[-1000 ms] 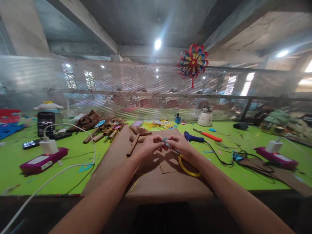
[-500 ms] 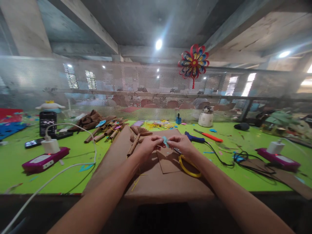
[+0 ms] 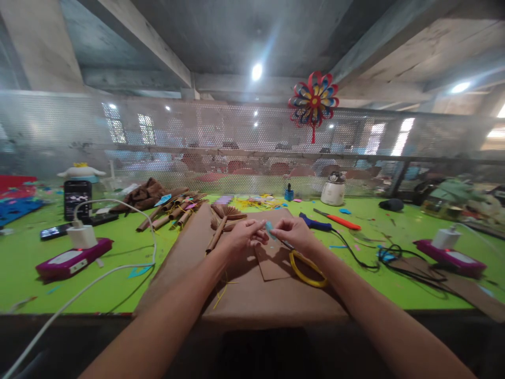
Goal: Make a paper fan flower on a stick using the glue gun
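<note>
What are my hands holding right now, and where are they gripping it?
A small blue paper scrap, pinched between the fingertips of both hands: the left hand on its left side, the right hand on its right side.

One head-worn view, taken from the near edge of the green counter [image 3: 118,273] and facing forward across it to the mesh screen [image 3: 197,137]. Downward tilt is slight. Forearms enter from the bottom corners, and the left hand [image 3: 239,239] and right hand [image 3: 294,234] meet mid-frame, close to the lens. Probably a fisheye lens: ceiling beams [image 3: 158,47] fill the top third, and side edges bend and blur.
</note>
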### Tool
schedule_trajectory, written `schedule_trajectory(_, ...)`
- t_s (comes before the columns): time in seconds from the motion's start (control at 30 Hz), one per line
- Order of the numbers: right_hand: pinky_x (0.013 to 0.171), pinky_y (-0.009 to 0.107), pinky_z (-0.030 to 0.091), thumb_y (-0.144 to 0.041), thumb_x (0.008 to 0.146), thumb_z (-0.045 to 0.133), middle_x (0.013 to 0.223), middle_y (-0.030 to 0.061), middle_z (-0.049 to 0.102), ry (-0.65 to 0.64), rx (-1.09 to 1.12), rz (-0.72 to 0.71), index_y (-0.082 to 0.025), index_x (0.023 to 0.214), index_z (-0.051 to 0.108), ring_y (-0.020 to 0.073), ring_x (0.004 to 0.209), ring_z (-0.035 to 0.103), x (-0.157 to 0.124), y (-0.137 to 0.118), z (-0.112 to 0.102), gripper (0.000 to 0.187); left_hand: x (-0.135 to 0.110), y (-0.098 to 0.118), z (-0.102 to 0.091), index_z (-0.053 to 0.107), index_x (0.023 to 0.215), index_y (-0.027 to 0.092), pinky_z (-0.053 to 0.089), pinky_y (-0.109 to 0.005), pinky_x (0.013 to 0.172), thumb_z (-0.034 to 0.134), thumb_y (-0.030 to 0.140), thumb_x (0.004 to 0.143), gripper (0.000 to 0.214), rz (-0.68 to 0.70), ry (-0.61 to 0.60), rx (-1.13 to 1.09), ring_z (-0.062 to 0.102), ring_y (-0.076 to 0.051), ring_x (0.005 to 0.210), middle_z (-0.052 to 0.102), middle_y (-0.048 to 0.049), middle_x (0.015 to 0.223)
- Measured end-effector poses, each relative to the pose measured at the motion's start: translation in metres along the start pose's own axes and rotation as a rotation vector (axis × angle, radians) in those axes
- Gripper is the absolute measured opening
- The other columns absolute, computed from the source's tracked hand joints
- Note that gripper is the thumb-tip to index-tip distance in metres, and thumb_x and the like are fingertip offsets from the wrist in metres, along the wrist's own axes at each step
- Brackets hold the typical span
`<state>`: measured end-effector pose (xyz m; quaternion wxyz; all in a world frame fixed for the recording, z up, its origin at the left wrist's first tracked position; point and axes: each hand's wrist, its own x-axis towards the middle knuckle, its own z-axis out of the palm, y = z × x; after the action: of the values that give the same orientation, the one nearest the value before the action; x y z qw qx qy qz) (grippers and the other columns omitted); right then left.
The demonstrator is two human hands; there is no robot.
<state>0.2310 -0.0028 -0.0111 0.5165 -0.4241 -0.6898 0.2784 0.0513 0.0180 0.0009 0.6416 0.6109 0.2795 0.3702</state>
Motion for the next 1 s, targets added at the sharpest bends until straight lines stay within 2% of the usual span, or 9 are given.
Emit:
schedule_trajectory(0.1, 0.048, 0.023, 0.031, -0.045, 0.069, 0.066, 0.051, -0.0033, 0.051, 0.028, -0.162, -0.084, -0.018, 0.055, 0.057, 0.0091, 0.049, 0.040, 0.002, 0.009, 0.001, 0.031, 0.001, -0.002, 0.001, 0.057, 0.078, 0.014, 0.036, -0.021, 0.052, 0.066, 0.046, 0.072, 0.033, -0.034, -0.049, -0.012, 0.056, -0.011, 0.063, 0.059, -0.0047, 0.070)
schedule_trajectory(0.2, 0.048, 0.023, 0.030, -0.045, 0.070, 0.066, 0.052, -0.0026, 0.052, 0.025, -0.196, -0.093, -0.018, 0.057, 0.058, 0.0097, 0.050, 0.041, 0.002, 0.015, 0.002, 0.030, 0.000, -0.003, 0.002, 0.059, 0.074, 0.014, 0.036, -0.020, 0.052, 0.069, 0.035, 0.070, 0.024, -0.023, -0.047, -0.014, 0.056, -0.011, 0.064, 0.060, -0.0045, 0.070)
schedule_trajectory(0.33, 0.049, 0.023, 0.032, -0.046, 0.068, 0.068, 0.053, -0.0021, 0.053, 0.006, -0.104, -0.043, -0.018, 0.058, 0.058, 0.0100, 0.050, 0.043, 0.000, 0.008, 0.002, 0.031, -0.003, -0.001, 0.003, 0.059, 0.071, 0.014, 0.042, -0.022, 0.060, 0.070, 0.024, 0.067, 0.015, -0.031, -0.050, -0.088, 0.059, -0.012, 0.066, 0.062, -0.0048, 0.069)
schedule_trajectory(0.53, 0.052, 0.025, 0.036, -0.047, 0.064, 0.071, 0.054, -0.0032, 0.055, -0.035, 0.155, 0.083, -0.017, 0.061, 0.060, 0.0091, 0.049, 0.044, -0.001, -0.008, 0.000, 0.032, 0.000, -0.004, -0.001, 0.059, 0.067, 0.014, 0.044, -0.026, 0.066, 0.076, 0.015, 0.058, 0.019, -0.010, -0.037, -0.140, 0.058, -0.012, 0.067, 0.063, -0.0050, 0.072)
schedule_trajectory(0.63, 0.051, 0.024, 0.036, -0.048, 0.061, 0.073, 0.054, -0.0034, 0.055, -0.004, 0.271, 0.159, -0.017, 0.062, 0.059, 0.0084, 0.048, 0.044, 0.000, -0.007, 0.001, 0.034, 0.001, -0.006, -0.001, 0.061, 0.069, 0.014, 0.044, -0.027, 0.068, 0.078, 0.016, 0.057, 0.022, 0.007, -0.024, -0.093, 0.057, -0.012, 0.067, 0.062, -0.0043, 0.073)
schedule_trajectory(0.77, 0.050, 0.024, 0.037, -0.049, 0.059, 0.075, 0.056, -0.0023, 0.057, -0.016, 0.407, 0.212, -0.016, 0.064, 0.059, 0.0086, 0.048, 0.047, -0.002, -0.005, 0.004, 0.037, -0.001, -0.004, 0.000, 0.063, 0.076, 0.012, 0.042, -0.027, 0.065, 0.078, 0.020, 0.059, 0.024, 0.042, -0.064, 0.035, 0.057, -0.012, 0.064, 0.062, -0.0047, 0.072)
schedule_trajectory(1.0, 0.050, 0.023, 0.039, -0.051, 0.062, 0.074, 0.057, -0.0016, 0.056, -0.073, 0.488, 0.238, -0.015, 0.064, 0.060, 0.0088, 0.050, 0.048, -0.002, -0.007, 0.004, 0.039, -0.003, -0.001, 0.003, 0.063, 0.080, 0.011, 0.042, -0.026, 0.062, 0.074, 0.032, 0.066, 0.027, 0.013, -0.049, 0.141, 0.058, -0.012, 0.062, 0.064, -0.0068, 0.080)
